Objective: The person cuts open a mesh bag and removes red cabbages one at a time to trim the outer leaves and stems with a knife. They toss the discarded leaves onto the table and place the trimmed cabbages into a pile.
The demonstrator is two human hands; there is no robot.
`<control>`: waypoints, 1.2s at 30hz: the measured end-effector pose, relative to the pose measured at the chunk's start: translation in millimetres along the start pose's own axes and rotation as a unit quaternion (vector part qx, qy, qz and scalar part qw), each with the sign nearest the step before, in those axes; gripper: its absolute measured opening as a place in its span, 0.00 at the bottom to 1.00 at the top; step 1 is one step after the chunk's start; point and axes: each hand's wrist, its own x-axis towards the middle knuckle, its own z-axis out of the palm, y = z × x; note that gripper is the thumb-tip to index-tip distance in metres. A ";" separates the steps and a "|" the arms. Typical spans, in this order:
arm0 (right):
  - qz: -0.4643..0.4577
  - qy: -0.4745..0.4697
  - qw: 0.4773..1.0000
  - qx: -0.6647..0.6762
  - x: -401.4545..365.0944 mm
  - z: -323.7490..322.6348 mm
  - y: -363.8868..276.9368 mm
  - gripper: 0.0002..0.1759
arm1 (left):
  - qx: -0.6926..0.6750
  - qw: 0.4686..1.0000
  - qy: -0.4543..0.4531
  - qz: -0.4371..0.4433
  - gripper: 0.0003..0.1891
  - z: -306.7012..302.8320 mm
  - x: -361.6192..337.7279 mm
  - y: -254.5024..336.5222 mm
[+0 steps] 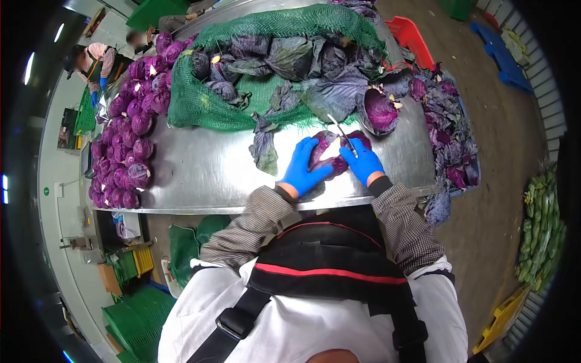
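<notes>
Both hands wear blue gloves. My left hand (304, 167) grips the left side of a red cabbage (325, 145) on the metal table. In my right hand (364, 161) is a knife (339, 128), its blade pointing up and away from me over the cabbage. The cabbage shows a pale cut patch, and purple leaves lie against its right side, partly under my right hand. A dark loose leaf (264, 148) lies left of my left hand. Just beyond my right hand sits another cabbage with open outer leaves (380, 112).
A green mesh sack (181, 100) with cabbages and dark leaves spans the table's far side. Several trimmed cabbages (130, 130) are piled at the left. A blue crate (475, 145) of leaves stands right, a red crate (411, 39) behind. Another person (100, 63) stands far left.
</notes>
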 end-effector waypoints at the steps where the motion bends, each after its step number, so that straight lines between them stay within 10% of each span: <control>1: 0.002 0.024 1.000 -0.008 -0.6 8.4 3.9 0.29 | 0.090 0.994 0.063 -0.017 0.48 15.6 -3.3 5.2; 20: -0.027 0.125 0.955 -0.269 42.8 4.9 48.8 0.08 | 0.224 0.961 -0.041 -0.156 0.46 17.3 67.7 28.4; 26: -0.018 0.101 0.988 -0.112 31.1 -25.1 -20.2 0.21 | 0.172 0.976 -0.035 -0.128 0.47 11.3 57.6 16.3; 36: 0.133 0.041 0.989 -0.055 73.5 -1.9 38.0 0.29 | -0.016 0.997 0.011 -0.081 0.51 -6.3 14.3 -11.3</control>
